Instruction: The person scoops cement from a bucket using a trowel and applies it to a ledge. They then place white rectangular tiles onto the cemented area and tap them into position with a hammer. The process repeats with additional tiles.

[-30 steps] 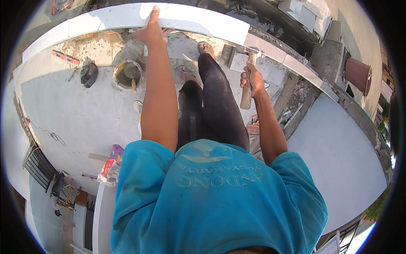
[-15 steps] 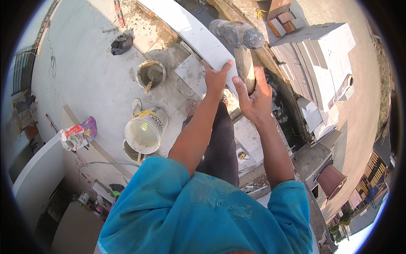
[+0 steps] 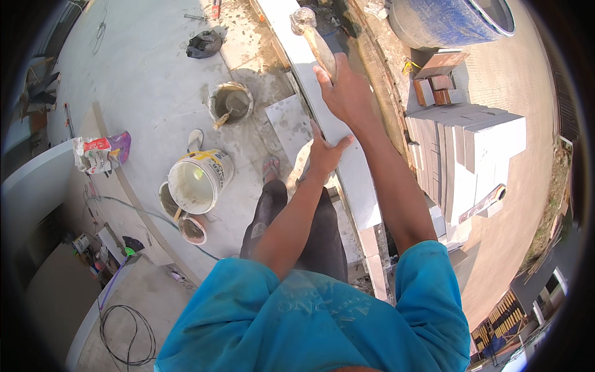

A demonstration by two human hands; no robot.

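My right hand [image 3: 348, 93] is wrapped round the wooden handle of a mallet [image 3: 320, 52]. The mallet's grey, mortar-stained head is over the far part of a long white slab [image 3: 357, 181]; whether it touches the slab I cannot tell. The slab runs along the top of a low wall, from the far edge of view toward me. My left hand [image 3: 327, 152] grips the slab's left edge, thumb across the top and fingers down the side. Beside that hand, on the left, lies a speckled pale tile [image 3: 289, 123].
Left of my feet stand a white bucket [image 3: 193, 180], a mortar bucket [image 3: 232, 102] with a trowel, and a small pinkish pail [image 3: 193, 230]. A black bag [image 3: 204, 44] lies farther off. Stacked pale blocks [image 3: 458, 139] and a blue drum [image 3: 437, 23] stand at right, past a trench.
The mallet has moved away from me and left, from above the trench side to over the slab. My left hand stays on the slab's edge. The view has shifted, showing the blue drum.
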